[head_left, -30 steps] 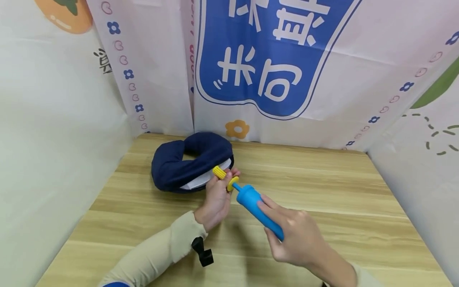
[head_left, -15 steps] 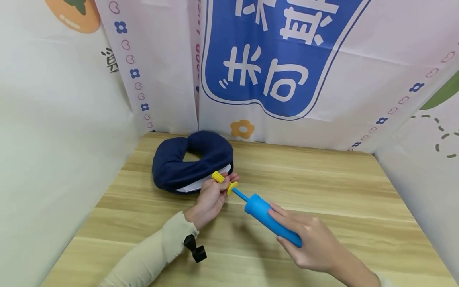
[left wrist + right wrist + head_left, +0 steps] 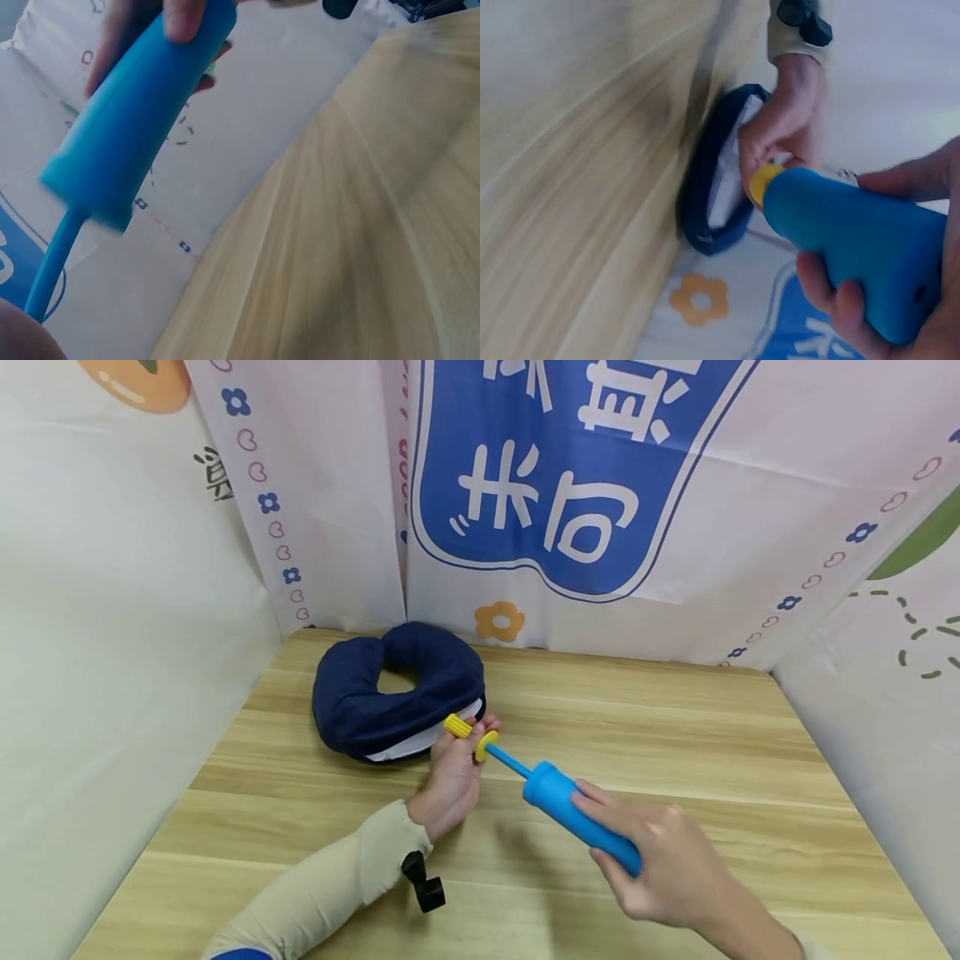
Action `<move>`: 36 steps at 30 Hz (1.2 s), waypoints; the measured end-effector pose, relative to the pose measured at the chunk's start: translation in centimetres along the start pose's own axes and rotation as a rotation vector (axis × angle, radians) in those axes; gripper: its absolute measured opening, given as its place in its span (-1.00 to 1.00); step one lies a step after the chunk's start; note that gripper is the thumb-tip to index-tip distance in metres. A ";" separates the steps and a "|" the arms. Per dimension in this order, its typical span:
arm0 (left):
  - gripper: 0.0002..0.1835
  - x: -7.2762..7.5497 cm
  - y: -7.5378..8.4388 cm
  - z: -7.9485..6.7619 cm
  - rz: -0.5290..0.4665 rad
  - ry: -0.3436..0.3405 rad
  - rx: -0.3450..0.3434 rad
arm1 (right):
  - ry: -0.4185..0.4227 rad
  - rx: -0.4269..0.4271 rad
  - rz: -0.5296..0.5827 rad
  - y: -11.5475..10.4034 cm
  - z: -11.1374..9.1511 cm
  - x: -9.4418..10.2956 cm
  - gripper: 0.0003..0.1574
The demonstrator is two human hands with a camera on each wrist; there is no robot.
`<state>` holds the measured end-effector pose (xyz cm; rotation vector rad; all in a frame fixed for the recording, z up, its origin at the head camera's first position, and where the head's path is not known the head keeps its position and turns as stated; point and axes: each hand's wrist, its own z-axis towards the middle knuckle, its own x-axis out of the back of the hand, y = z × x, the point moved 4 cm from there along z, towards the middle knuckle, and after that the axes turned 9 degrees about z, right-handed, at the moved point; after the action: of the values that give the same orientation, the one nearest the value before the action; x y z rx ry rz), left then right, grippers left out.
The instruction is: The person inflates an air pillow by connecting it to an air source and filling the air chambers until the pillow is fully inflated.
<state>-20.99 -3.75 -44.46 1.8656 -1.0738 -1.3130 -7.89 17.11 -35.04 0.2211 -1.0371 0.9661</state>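
Observation:
A blue hand pump point(image 3: 577, 814) with a yellow ribbed end point(image 3: 457, 725) is held between both hands, tilted above the table. My left hand point(image 3: 453, 781) grips the yellow end, close to its round flange. My right hand point(image 3: 667, 864) wraps around the blue barrel; its fingers and thumb also show in the right wrist view. A length of thin blue rod point(image 3: 510, 762) is exposed between flange and barrel. Just behind the left hand lies a navy neck pillow point(image 3: 397, 718) with a white inner strip along its near side. Whether the yellow end touches the pillow I cannot tell.
The wood-grain table point(image 3: 315, 827) meets a printed cloth backdrop point(image 3: 337, 527) behind the pillow. Pale walls point(image 3: 112, 652) stand at left and right. A black clip-like piece point(image 3: 423, 881) sticks out from the left sleeve.
My right hand has drawn the blue barrel right and toward me, away from the yellow end, so more rod shows. The left hand stays gripping by the pillow; the head view shifts slightly.

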 end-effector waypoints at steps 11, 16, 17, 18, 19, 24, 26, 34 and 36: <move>-0.77 -0.3 -1.9 -0.4 0.028 -0.026 -0.006 | -0.043 -0.032 0.025 2.0 3.2 -5.1 -0.31; -0.73 -0.4 -1.5 0.0 0.063 -0.142 0.004 | -0.099 -0.068 0.070 2.8 1.5 -3.8 -0.25; -0.74 -0.2 -1.3 0.1 0.064 -0.152 0.013 | -0.112 -0.075 0.079 2.8 0.9 -3.4 -0.24; -0.73 -0.1 -1.2 0.2 0.064 -0.152 0.025 | -0.122 -0.079 0.087 2.7 0.4 -3.0 -0.23; -0.74 0.1 -1.1 0.2 0.065 -0.152 0.032 | -0.133 -0.085 0.096 2.6 -0.2 -2.6 -0.21; -0.74 0.6 -0.4 0.2 0.074 -0.156 0.040 | -0.144 -0.112 0.115 1.7 -2.5 0.1 -0.18; -0.75 0.6 -0.1 0.2 0.069 -0.156 0.034 | -0.139 -0.118 0.115 1.3 -2.9 1.0 -0.15; -0.82 -0.3 -0.6 -0.3 0.048 -0.029 0.003 | -0.074 -0.108 0.033 0.4 -1.8 1.2 -0.19; -0.85 -0.7 -0.8 -0.7 0.051 0.021 -0.005 | -0.038 -0.074 0.011 0.2 -0.7 0.2 -0.23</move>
<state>-20.23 -2.79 -44.57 1.8328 -1.0989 -1.2636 -7.57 17.80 -35.33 0.1734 -1.1083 0.9343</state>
